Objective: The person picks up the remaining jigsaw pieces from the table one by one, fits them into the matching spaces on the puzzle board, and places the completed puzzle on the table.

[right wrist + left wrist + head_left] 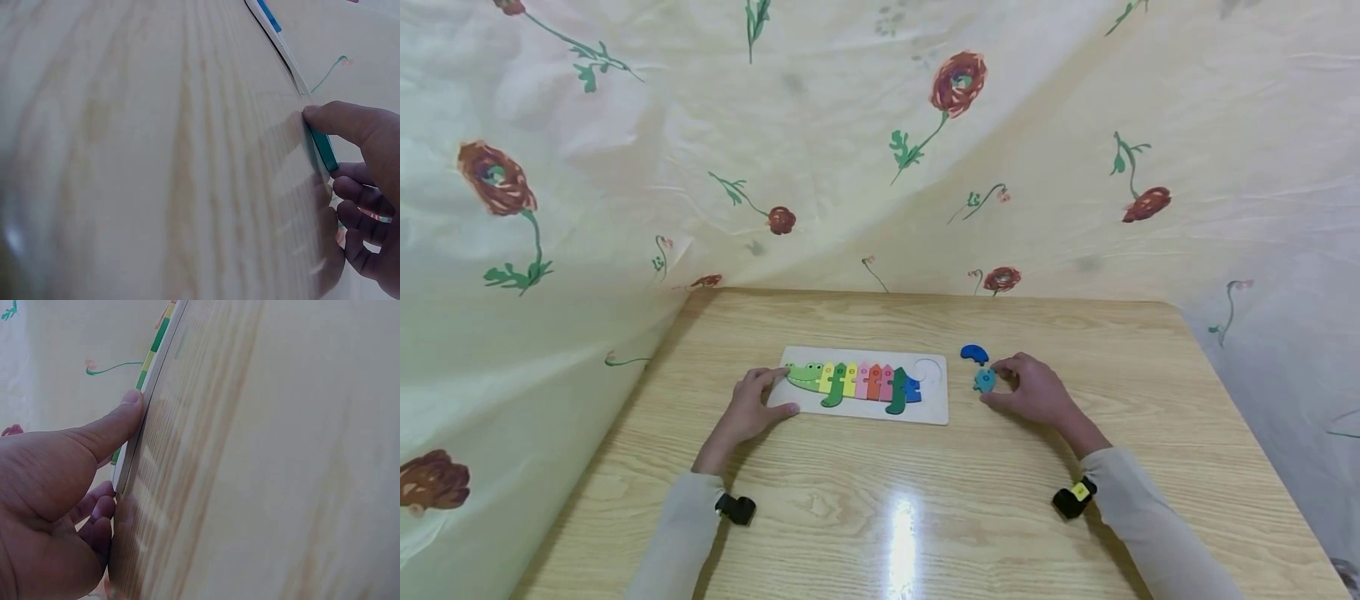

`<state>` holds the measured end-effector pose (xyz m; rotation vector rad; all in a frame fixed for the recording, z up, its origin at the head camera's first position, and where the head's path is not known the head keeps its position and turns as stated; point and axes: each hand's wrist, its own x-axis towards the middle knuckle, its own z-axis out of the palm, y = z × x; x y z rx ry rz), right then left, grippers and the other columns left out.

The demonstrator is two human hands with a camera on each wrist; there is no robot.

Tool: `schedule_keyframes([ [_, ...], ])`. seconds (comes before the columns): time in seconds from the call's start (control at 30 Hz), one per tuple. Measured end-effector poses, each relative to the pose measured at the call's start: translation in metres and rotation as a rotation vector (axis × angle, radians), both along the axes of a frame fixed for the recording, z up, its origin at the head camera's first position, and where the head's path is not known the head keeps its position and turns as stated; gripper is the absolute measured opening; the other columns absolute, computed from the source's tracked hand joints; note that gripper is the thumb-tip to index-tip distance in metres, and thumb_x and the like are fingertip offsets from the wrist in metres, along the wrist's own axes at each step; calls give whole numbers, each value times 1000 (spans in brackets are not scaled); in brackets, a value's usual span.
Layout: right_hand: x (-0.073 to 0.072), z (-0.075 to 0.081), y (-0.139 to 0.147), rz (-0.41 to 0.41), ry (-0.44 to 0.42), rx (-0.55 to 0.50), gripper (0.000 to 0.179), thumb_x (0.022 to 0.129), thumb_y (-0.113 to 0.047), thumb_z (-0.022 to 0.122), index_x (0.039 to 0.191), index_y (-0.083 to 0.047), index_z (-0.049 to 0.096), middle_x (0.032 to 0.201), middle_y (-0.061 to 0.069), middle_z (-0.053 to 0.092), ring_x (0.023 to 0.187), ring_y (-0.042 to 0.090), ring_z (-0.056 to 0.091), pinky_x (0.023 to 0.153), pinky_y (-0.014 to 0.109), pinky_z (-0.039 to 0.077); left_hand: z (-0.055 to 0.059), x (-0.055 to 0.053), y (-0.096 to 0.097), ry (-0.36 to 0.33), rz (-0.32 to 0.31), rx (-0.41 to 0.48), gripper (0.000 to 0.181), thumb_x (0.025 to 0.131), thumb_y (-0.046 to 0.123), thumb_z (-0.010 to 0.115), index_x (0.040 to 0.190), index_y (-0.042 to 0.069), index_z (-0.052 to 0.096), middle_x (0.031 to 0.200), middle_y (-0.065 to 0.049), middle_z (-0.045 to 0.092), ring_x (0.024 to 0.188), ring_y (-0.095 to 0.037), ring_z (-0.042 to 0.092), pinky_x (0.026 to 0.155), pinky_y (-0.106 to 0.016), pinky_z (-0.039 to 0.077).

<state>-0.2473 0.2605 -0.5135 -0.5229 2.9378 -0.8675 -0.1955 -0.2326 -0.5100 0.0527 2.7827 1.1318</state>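
Note:
A white crocodile puzzle board [934, 408] lies on the table, with a green head piece [806, 377] and a row of coloured body pieces in it. Toward its right end a pale curved recess shows bare. My left hand [748, 407] holds the board's left end, forefinger by the crocodile's head and thumb at the near edge [128, 464]. Right of the board, my right hand [1037, 390] pinches a light blue puzzle piece [984, 381] between thumb and forefinger, low at the tabletop [324, 149]. Just beyond that piece lies a dark blue curved piece [974, 354].
The wooden table [820, 500] ends at a flower-printed cloth [850, 150] that hangs behind it and along the left side. Black cameras are strapped to the left wrist [736, 508] and the right wrist [1073, 498].

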Motion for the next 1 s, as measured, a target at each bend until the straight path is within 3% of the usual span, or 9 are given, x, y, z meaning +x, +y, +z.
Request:
schedule_keyframes([
  [0.43,5,14,-1,-63,-1,-20,61,79,-41,88,122,0,71,97,8,62,83,23,56,69,34,48,7,1,2,-13,9,8,74,89,29,82,152,10,49,148,-22,39,129,-41,39,106,-59,38],
  [1.0,10,26,-20,-128,118,-59,63,78,-44,88,118,1,72,102,14,66,79,24,57,65,32,46,6,-2,5,-4,7,1,73,89,30,81,152,10,49,148,-22,40,127,-40,39,105,-59,38],
])
